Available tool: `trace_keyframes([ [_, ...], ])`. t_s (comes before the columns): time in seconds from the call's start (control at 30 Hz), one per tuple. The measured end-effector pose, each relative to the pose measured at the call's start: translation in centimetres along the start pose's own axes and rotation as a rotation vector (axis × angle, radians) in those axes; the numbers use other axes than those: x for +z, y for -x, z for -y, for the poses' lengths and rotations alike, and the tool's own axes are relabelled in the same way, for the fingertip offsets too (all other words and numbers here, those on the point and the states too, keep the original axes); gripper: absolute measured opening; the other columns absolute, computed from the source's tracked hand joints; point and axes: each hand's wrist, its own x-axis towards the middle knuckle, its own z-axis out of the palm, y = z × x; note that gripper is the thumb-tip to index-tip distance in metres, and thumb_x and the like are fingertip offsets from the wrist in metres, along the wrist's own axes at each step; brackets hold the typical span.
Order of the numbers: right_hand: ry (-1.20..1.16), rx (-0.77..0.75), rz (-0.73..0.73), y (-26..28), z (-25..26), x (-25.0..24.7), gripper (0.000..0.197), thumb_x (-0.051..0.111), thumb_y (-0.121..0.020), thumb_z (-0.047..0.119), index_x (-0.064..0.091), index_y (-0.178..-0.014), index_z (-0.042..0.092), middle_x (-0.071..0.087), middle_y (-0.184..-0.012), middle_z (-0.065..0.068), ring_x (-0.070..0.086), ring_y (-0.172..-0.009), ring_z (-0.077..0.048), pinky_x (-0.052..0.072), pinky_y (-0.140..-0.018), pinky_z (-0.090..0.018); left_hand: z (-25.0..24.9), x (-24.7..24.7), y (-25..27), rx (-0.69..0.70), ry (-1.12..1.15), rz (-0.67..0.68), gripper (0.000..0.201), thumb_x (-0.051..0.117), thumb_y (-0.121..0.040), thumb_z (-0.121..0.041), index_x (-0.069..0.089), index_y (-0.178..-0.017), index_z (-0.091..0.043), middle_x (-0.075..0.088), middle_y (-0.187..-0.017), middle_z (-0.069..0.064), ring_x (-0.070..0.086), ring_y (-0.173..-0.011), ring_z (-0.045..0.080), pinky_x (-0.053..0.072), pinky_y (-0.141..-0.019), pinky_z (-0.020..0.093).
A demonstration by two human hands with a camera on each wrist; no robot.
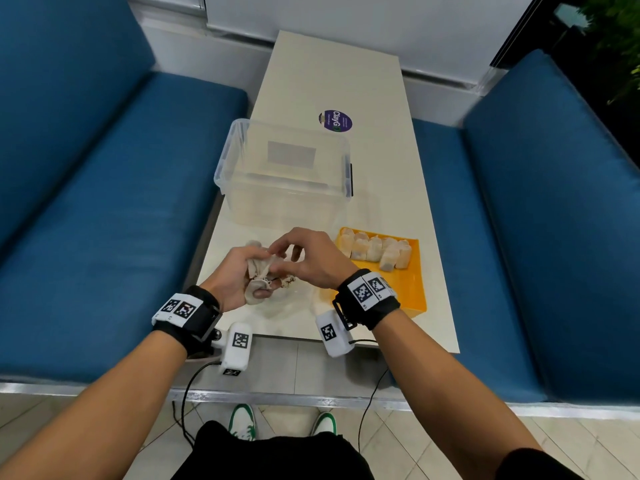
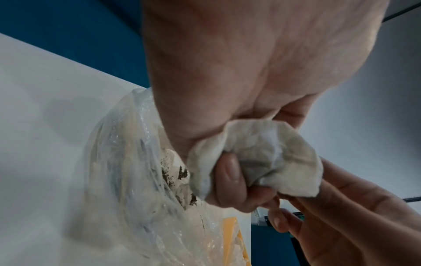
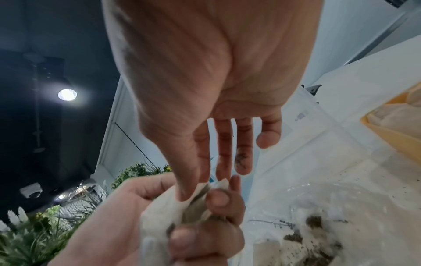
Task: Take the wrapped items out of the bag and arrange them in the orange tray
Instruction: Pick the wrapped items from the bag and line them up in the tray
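My left hand [image 1: 258,277] grips a crumpled beige wrapped item [image 1: 258,268] just above the table, its fingers curled round the paper [image 2: 262,154]. My right hand [image 1: 282,254] meets it from the right, and its thumb and forefinger pinch the item's upper edge [image 3: 196,195]; the other fingers are spread. A clear plastic bag [image 1: 294,299] with dark crumbs lies flat under both hands [image 2: 136,180]. The orange tray [image 1: 408,292] sits to the right, and several wrapped items [image 1: 375,252] stand in a row along its far side.
A clear plastic storage box [image 1: 284,174] stands on the cream table [image 1: 381,133] just beyond my hands, with a purple round sticker [image 1: 335,121] behind it. Blue bench seats [image 1: 104,202] flank the table on both sides. The near half of the tray is bare.
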Motion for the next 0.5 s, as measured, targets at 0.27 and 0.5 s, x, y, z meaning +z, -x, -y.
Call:
trace_keyframes([
  [0.27, -0.042, 0.053, -0.088, -0.15, 0.12, 0.80, 0.020, 0.084, -0.079, 0.038, 0.077, -0.088, 0.022, 0.067, -0.093, 0.005, 0.056, -0.070, -0.006, 0.051, -0.069, -0.026, -0.04, 0.67, 0.65, 0.032, 0.059, -0.031, 0.027, 0.039, -0.090, -0.015, 0.061, -0.079, -0.006, 0.050, -0.084, 0.016, 0.046, -0.063, 0.028, 0.017, -0.054, 0.033],
  [0.5, -0.011, 0.140, -0.088, 0.03, 0.03, 0.91, 0.020, 0.076, -0.086, 0.038, 0.073, -0.082, 0.019, 0.071, -0.084, 0.008, 0.059, -0.067, 0.002, 0.041, -0.062, -0.014, 0.05, 0.20, 0.15, 0.044, 0.055, -0.134, 0.028, 0.039, -0.094, -0.014, 0.058, -0.111, -0.002, 0.057, -0.096, 0.020, 0.048, -0.067, 0.029, 0.029, -0.049, 0.029],
])
